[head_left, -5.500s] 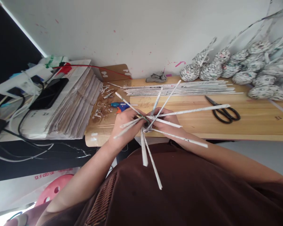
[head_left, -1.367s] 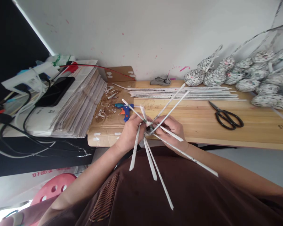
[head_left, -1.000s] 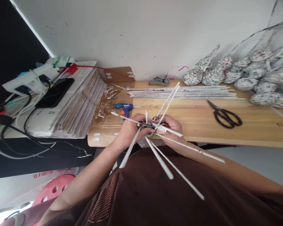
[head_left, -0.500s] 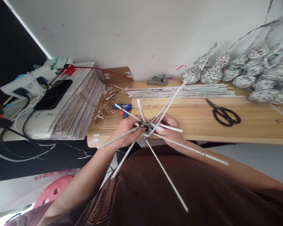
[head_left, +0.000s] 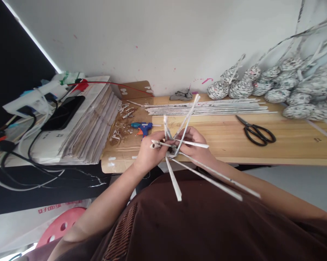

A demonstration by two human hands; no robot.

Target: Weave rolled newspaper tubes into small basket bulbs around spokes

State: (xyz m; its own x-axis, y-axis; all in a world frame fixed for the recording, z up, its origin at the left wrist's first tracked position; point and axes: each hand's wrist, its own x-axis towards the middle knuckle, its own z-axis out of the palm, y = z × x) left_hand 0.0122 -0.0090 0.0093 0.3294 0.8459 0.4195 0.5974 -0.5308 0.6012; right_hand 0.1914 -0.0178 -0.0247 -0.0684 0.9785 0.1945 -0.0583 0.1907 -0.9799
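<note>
Between my hands, above the table's front edge, is a piece of weaving made of rolled newspaper sticks (head_left: 173,178), its long ends fanning out in several directions. My left hand (head_left: 152,151) is closed on its left side, fingers bent round the centre. From the right, my right hand (head_left: 196,145) pinches the same weaving, with sticks passing over its fingers. Two sticks rise toward the wall, and others slant down over the brown apron. The knot at the centre is partly hidden by my fingers.
Several paper sticks (head_left: 207,107) lie along the table's back. Black scissors (head_left: 257,133) rest at right, before woven paper gourds (head_left: 241,88). A blue glue gun (head_left: 143,127) and paper scraps (head_left: 125,110) sit left, beside stacked paper (head_left: 90,127) with a phone (head_left: 63,113) on top.
My left hand has turned and shifted around the weaving. The stick ends on the left and front have swung round toward the right, and the long upper stick stands more upright.
</note>
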